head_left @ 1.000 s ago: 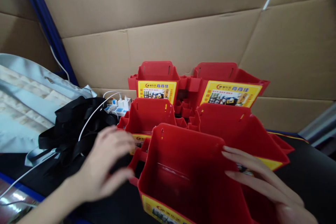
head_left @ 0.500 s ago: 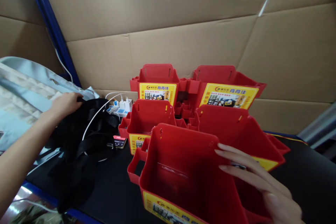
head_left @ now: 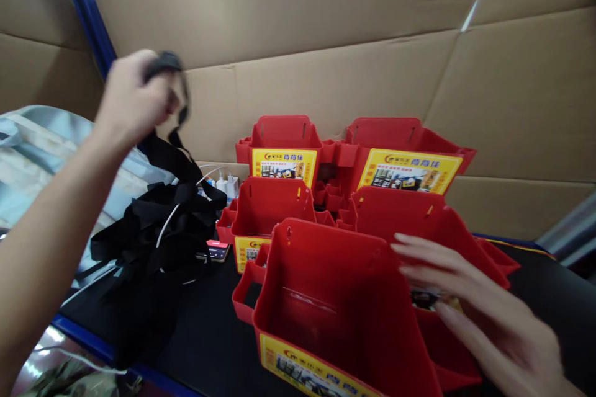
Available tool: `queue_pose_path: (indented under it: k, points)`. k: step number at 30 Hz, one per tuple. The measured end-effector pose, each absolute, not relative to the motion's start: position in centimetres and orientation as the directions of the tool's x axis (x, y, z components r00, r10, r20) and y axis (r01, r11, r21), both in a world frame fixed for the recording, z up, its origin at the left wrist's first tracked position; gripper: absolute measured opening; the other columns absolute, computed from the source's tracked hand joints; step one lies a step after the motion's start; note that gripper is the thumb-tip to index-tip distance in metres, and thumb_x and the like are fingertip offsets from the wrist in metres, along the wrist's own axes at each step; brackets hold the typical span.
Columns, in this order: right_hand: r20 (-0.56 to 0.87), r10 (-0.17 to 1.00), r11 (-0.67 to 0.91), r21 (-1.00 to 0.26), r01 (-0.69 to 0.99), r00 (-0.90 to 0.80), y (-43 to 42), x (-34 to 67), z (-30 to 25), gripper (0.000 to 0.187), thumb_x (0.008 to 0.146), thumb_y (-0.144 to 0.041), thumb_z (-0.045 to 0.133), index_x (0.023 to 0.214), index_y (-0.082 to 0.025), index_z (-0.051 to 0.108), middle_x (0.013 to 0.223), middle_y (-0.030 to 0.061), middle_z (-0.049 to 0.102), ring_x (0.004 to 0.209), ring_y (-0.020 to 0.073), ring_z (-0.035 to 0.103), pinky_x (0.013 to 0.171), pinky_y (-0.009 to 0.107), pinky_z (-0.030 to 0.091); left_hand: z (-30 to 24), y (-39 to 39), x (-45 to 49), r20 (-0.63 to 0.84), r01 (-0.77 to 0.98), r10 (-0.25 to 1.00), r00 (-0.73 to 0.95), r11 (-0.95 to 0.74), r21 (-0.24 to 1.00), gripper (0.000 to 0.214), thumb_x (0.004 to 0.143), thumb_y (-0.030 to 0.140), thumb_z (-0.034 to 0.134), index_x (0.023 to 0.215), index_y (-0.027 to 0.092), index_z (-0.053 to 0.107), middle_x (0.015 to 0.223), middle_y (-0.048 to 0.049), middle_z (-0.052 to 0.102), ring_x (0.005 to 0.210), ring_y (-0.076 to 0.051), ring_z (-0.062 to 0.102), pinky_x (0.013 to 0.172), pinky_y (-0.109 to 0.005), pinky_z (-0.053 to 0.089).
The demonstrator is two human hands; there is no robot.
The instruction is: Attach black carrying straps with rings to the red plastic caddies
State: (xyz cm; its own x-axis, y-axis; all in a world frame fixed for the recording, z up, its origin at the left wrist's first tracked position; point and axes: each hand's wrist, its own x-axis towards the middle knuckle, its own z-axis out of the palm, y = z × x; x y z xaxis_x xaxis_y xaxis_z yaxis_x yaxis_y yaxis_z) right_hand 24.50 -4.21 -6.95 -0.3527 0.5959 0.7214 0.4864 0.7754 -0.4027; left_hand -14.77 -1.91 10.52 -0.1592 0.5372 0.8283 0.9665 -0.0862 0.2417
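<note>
left hand [head_left: 135,96]: gripping a black strap [head_left: 166,63], up and left of the front red bin [head_left: 326,254].
right hand [head_left: 498,310]: we note fingers spread near the bin's right rim; contact we cannot confirm.
strap heap [head_left: 151,226]: left of the bin.

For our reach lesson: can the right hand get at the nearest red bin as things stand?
Probably yes: the right hand looks empty and is close beside the nearest red bin, with nothing visibly between them.
</note>
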Motion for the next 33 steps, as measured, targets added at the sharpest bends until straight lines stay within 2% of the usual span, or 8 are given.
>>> queue_pose_path:
  k: [4, 7, 9, 12, 16, 22, 29, 33]
  points:
    - [0.651, 0.628, 0.775, -0.476, 0.416, -0.426, -3.0, 21.0, -1.9, 0.055, 0.077, -0.034, 0.056, 0.129, -0.036, 0.037, 0.127, 0.0023, 0.050, 0.106, 0.0230, 0.055, 0.085, 0.036, 0.052, 7.7, -3.3, -5.0, 0.689, 0.939, 0.648, 0.326, -0.307, -0.156, 0.027, 0.073, 0.038, 0.053, 0.081, 0.012, 0.056, 0.064, -0.0005, 0.057, 0.059, -0.012, 0.053, 0.058, -0.026, 0.042]
    - [0.667, 0.572, 0.817, -0.413, 0.402, -0.477, -1.0, 17.8, 0.8, 0.072, 0.070, -0.029, 0.063, 0.134, -0.028, 0.031, 0.126, 0.0040, 0.051, 0.096, 0.0209, 0.060, 0.073, 0.031, 0.054, 5.0, -3.7, -0.4, 0.621, 0.873, 0.622, 0.477, -0.415, -0.255, 0.031, 0.074, 0.041, 0.051, 0.090, 0.014, 0.054, 0.069, -0.0043, 0.062, 0.060, -0.020, 0.058, 0.053, -0.028, 0.042]
    - [0.651, 0.517, 0.853, -0.338, 0.397, -0.556, 0.2, 16.3, 1.7, 0.049, 0.067, -0.014, 0.058, 0.115, -0.023, 0.053, 0.100, 0.0003, 0.064, 0.082, 0.0178, 0.064, 0.068, 0.027, 0.054, 3.9, -3.9, 0.6, 0.590, 0.852, 0.627, 0.508, -0.467, -0.237, 0.028, 0.077, 0.034, 0.048, 0.095, 0.013, 0.052, 0.077, -0.0075, 0.064, 0.065, -0.022, 0.061, 0.053, -0.029, 0.042]
    - [0.627, 0.558, 0.829, -0.405, 0.385, -0.544, 1.3, 16.1, 2.5, 0.036, 0.066, -0.002, 0.043, 0.092, -0.020, 0.062, 0.063, -0.0052, 0.062, 0.052, 0.0097, 0.060, 0.049, 0.019, 0.049, 3.3, -3.9, -0.8, 0.519, 0.874, 0.713, 0.472, -0.456, -0.168, 0.024, 0.077, 0.020, 0.043, 0.099, 0.013, 0.050, 0.080, -0.0087, 0.065, 0.069, -0.022, 0.061, 0.056, -0.030, 0.043]
    - [0.744, 0.651, 0.748, -0.596, 0.291, -0.149, 1.3, 18.0, 3.2, 0.029, 0.076, -0.008, 0.042, 0.096, -0.015, 0.061, 0.064, -0.0023, 0.055, 0.045, 0.0069, 0.054, 0.039, 0.017, 0.046, 2.9, -2.8, -7.0, 0.454, 0.937, 0.839, 0.299, -0.349, 0.028, 0.027, 0.076, 0.013, 0.039, 0.100, 0.017, 0.052, 0.084, -0.0070, 0.065, 0.073, -0.020, 0.061, 0.061, -0.029, 0.044]
    - [0.718, 0.624, 0.740, -0.669, 0.060, 0.309, 2.7, 21.5, 3.6, 0.019, 0.083, -0.019, 0.047, 0.092, -0.011, 0.061, 0.060, -0.0031, 0.044, 0.045, 0.0036, 0.047, 0.047, 0.025, 0.046, 2.4, -1.4, -17.2, 0.437, 0.968, 0.899, 0.002, -0.111, 0.225, 0.017, 0.075, 0.026, 0.046, 0.084, 0.017, 0.058, 0.076, -0.0009, 0.062, 0.072, -0.019, 0.056, 0.063, -0.028, 0.041]
    - [0.489, 0.694, 0.668, -0.710, -0.221, 0.528, 4.8, 23.8, 3.8, 0.028, 0.077, 0.002, 0.033, 0.076, -0.014, 0.056, 0.049, -0.0067, 0.040, 0.044, 0.0050, 0.050, 0.051, 0.023, 0.046, 2.5, -2.5, -21.5, 0.511, 0.957, 0.846, -0.154, -0.001, 0.291, 0.013, 0.078, 0.029, 0.047, 0.075, 0.019, 0.055, 0.048, 0.0061, 0.044, 0.052, -0.011, 0.041, 0.052, -0.025, 0.031]
    - [0.464, 0.661, 0.690, -0.684, -0.236, 0.589, 5.1, 24.5, 4.0, 0.032, 0.073, 0.003, 0.031, 0.071, -0.014, 0.058, 0.045, -0.0058, 0.042, 0.044, 0.0073, 0.053, 0.048, 0.023, 0.044, 3.3, -2.7, -20.2, 0.495, 0.940, 0.854, -0.159, -0.022, 0.341, 0.021, 0.081, 0.035, 0.047, 0.084, 0.017, 0.058, 0.045, 0.0072, 0.042, 0.044, -0.007, 0.034, 0.046, -0.022, 0.030]
